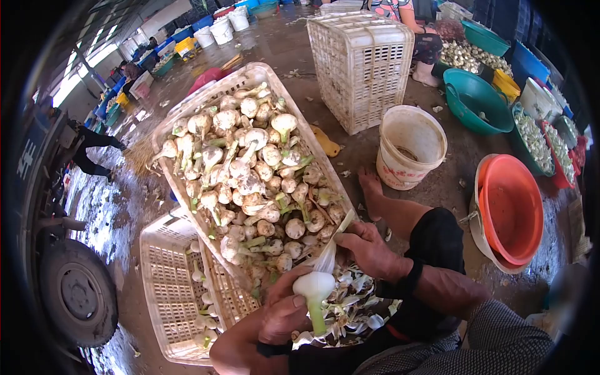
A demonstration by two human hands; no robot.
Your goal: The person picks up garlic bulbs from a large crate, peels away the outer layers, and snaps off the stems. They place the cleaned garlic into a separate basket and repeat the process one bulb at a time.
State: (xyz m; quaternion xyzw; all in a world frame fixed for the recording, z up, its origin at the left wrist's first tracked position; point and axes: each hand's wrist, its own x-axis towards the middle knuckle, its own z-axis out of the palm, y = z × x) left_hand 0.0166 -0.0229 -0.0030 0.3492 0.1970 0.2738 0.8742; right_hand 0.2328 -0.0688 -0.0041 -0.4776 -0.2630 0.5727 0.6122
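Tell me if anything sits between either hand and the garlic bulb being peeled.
Nothing visible. The left hand grips the garlic bulb directly; the right hand pinches a strip of skin attached to it.

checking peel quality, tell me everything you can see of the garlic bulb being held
The garlic bulb is round, smooth and clean white, with a pale green stalk pointing down toward the camera. The left hand grips it from the side; the right hand pinches a thin whitish strip of skin rising from it. It is held over a heap of peelings, beside the full crate.
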